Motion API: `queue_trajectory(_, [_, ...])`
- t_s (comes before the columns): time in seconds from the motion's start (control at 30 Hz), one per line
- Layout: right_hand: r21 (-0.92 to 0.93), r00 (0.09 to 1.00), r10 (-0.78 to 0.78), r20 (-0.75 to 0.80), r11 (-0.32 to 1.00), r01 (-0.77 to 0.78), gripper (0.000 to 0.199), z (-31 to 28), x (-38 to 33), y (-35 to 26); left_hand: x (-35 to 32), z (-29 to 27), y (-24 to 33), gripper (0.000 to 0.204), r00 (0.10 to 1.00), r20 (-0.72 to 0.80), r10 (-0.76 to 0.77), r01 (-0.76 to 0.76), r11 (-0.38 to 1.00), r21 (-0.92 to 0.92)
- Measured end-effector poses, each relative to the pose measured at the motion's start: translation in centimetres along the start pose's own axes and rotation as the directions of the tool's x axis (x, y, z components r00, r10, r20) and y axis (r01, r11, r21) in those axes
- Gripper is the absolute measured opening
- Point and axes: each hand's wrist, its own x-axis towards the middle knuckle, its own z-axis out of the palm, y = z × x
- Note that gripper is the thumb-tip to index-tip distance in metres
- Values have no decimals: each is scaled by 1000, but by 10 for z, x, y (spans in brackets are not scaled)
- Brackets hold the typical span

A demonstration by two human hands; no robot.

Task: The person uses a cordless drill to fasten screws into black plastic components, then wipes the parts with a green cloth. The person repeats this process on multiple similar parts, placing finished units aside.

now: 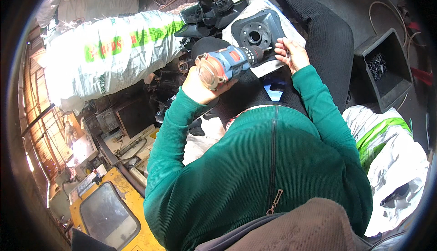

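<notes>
My left hand (pixel 198 88) is wrapped round the grip of a blue cordless drill (pixel 233 60), whose chuck points right. Just past the chuck is my right hand (pixel 295 54), its fingers bent together near the drill's tip. Whatever small thing those fingers may hold is too small to make out. Between my legs and beyond the drill lies a black part (pixel 241 26) with a squarish flange and a round, holed hub. It rests on a white sheet (pixel 290 24). The drill's front end covers the part's near edge.
Several black parts (pixel 200 16) are piled at the far left beside a full white sack (pixel 136 53). At right, a black bin (pixel 395 84) contains small dark pieces (pixel 377 66). A crumpled white sack (pixel 396 173) lies near right; a yellow machine (pixel 114 182) stands near left.
</notes>
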Motion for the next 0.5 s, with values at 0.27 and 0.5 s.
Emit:
queue_trajectory(0.27, [-292, 994, -51, -95, 956, 21, 33, 20, 29, 3, 24, 5, -3, 48, 988, 12, -157, 157, 983, -95])
queue_trajectory(0.5, [-255, 1000, -2, -24, 967, -4, 28, 19, 29, 3, 49, -2, -8, 38, 997, 49, -51, 51, 999, -11])
